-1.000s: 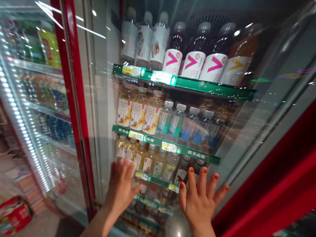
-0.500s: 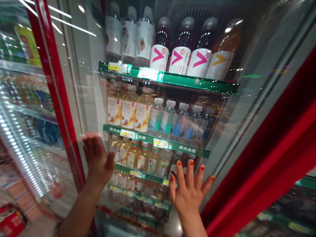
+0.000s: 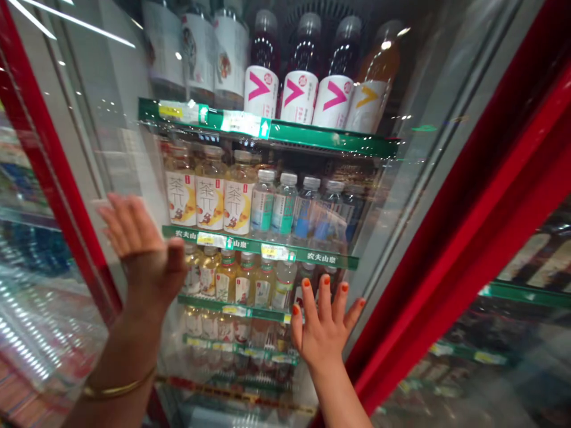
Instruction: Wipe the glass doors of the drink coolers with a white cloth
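My left hand (image 3: 145,249) is raised at the left with its fingers stretched up and the thumb apart. It is slightly blurred and holds nothing. A gold bracelet (image 3: 118,389) circles that wrist. My right hand (image 3: 325,324), with orange nails, is spread over the glass door (image 3: 120,157) of a drinks cooler, in front of the lower shelves. I cannot tell whether the left palm touches the glass. Behind the pane stand tea bottles (image 3: 209,196) with yellow and white labels, small clear bottles (image 3: 284,205), and dark bottles (image 3: 298,95) with pink V marks.
Green shelf edges (image 3: 330,137) carry price tags. A thick red frame (image 3: 450,261) slants along the right, and another red frame (image 3: 57,160) runs down the left. More stocked shelves show beyond both, with bright lights (image 3: 27,333) at lower left.
The view has shifted, so the shelves appear further left. My left hand has moved left and up in the picture, and its bracelet now shows. My right hand stays spread over the glass.
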A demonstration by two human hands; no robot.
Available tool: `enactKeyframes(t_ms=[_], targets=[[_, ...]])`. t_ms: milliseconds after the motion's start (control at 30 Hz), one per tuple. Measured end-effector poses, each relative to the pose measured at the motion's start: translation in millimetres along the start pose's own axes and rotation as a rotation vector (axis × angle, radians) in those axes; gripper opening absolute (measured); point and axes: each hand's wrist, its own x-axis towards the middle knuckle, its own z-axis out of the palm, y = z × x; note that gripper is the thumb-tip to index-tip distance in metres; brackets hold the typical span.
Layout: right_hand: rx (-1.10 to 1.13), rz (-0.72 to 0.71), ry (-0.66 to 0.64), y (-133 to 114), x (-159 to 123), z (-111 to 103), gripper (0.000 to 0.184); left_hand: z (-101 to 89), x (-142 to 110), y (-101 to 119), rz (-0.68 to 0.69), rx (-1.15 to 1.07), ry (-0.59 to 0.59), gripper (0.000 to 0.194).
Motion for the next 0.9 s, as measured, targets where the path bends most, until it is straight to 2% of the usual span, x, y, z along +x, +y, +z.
enactKeyframes(t_ms=[33,67,133,167,200,267,333,400,433,467,500,533,600,667,733,800,833,867,900], targets=[[-0.003,0.009,-0.013,0,0,0,0.08,4.6,-3,17,0.097,-0.035,-0.016,0.095],[0.0,0.021,-0.024,0,0,-1,0.082,10.0,-16,36,0.252,-0.058,-0.015,0.096],[0.027,0.058,-0.027,1,0,-3,0.083,19.3,-54,64,0.459,-0.082,-0.072,0.09],[0.054,0.073,-0.021,2,0,-4,0.083,21.5,-71,69,0.553,-0.089,-0.074,0.087],[0.087,0.078,-0.008,3,0,-5,0.081,21.3,-82,68,0.576,-0.078,-0.09,0.085],[0.148,0.064,0.032,5,0,-7,0.076,14.9,-79,55,0.537,-0.05,-0.1,0.086],[0.188,0.046,0.066,6,0,-7,0.074,6.9,-48,49,0.377,-0.04,-0.091,0.087],[0.22,0.041,0.093,8,-1,-7,0.074,5.5,-18,65,0.231,-0.07,-0.056,0.083],[0.24,0.041,0.105,9,-2,-7,0.074,8.0,-11,80,0.253,-0.089,-0.035,0.084],[0.264,0.04,0.117,9,-4,-7,0.074,12.0,-12,96,0.36,-0.082,-0.042,0.086],[0.288,0.037,0.129,10,-6,-7,0.073,16.2,-19,111,0.515,-0.086,-0.02,0.081],[0.309,0.037,0.136,11,-9,-7,0.073,19.7,-30,121,0.665,-0.078,-0.06,0.074],[0.35,0.047,0.148,11,-15,-6,0.074,21.3,-49,124,0.832,-0.087,-0.102,0.06],[0.39,0.068,0.167,10,-22,-3,0.074,15.3,-48,109,0.795,-0.067,-0.111,0.054],[0.423,0.094,0.197,9,-28,1,0.074,6.6,-23,100,0.617,-0.036,-0.086,0.066],[0.439,0.111,0.224,9,-36,4,0.073,1.9,1,113,0.449,-0.035,-0.046,0.081],[0.426,0.118,0.227,10,-40,5,0.073,2.5,5,126,0.422,-0.048,-0.01,0.083],[0.399,0.122,0.205,12,-45,5,0.074,5.5,-1,141,0.471,-0.059,-0.002,0.08],[0.369,0.123,0.174,14,-49,4,0.075,10.5,-14,153,0.578,-0.065,-0.036,0.074]])
